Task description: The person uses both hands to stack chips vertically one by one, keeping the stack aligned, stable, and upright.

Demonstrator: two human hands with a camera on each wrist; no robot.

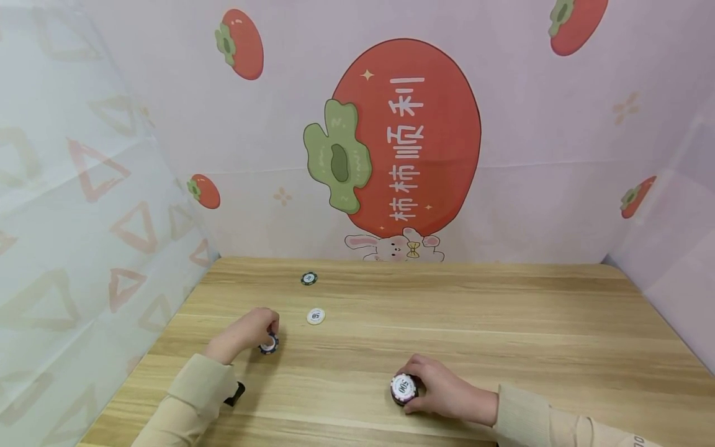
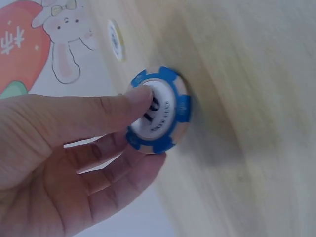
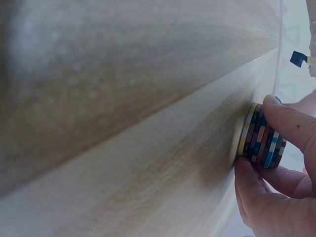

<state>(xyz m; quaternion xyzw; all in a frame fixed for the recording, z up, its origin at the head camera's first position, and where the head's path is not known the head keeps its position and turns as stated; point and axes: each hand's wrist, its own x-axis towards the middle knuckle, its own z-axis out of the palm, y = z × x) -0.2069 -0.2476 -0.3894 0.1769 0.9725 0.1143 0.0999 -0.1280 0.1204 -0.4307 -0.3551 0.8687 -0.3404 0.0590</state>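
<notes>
Between thumb and fingers, my left hand [image 1: 248, 333] pinches a blue-and-white poker chip [image 2: 170, 113] marked 10. The thumb lies across the chip's face, covering part of it. Further right and nearer the front, my right hand [image 1: 447, 392] grips a stack of poker chips [image 1: 403, 388] from the side, thumb and fingers on its edges. On top of the stack is a white-faced chip marked 500. In the right wrist view, the stack [image 3: 260, 136] shows layered edges of several colours and stands on the table, with a yellowish chip at the bottom.
A pale yellow-edged chip [image 1: 316, 316] marked 50 lies flat beyond my left hand. Behind it, farther back, lies a dark green chip [image 1: 309, 278]. The wooden table [image 1: 503, 310] ends at a printed cloth backdrop [image 1: 530, 211], with cloth on the left and right sides.
</notes>
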